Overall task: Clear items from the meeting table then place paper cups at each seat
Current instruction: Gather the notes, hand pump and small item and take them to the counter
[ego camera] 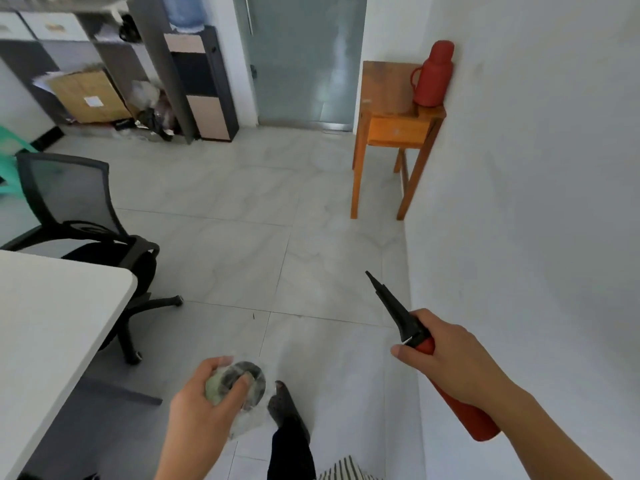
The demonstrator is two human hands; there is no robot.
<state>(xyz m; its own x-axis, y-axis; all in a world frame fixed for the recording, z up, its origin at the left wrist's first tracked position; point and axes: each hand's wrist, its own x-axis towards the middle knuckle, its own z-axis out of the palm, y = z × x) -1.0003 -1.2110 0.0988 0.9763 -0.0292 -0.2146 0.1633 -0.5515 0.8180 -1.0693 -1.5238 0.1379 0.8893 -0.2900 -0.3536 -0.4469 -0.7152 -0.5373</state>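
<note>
My right hand (pixel 446 355) grips a red hand pump (pixel 464 410) with a long black nozzle that points up and to the left over the floor. My left hand (pixel 204 407) holds a pale green ball (pixel 216 388) together with a round clear and dark item, perhaps a tape roll (pixel 249 379), low in the middle of the view. The white meeting table (pixel 52 327) shows only its corner at the lower left, to the left of both hands.
A black mesh office chair (pixel 86 216) stands at the table's far corner. A small wooden side table (pixel 391 129) with a red thermos (pixel 433 74) stands against the right wall. Shelves, a cardboard box and a water dispenser line the back; a frosted glass door lies ahead.
</note>
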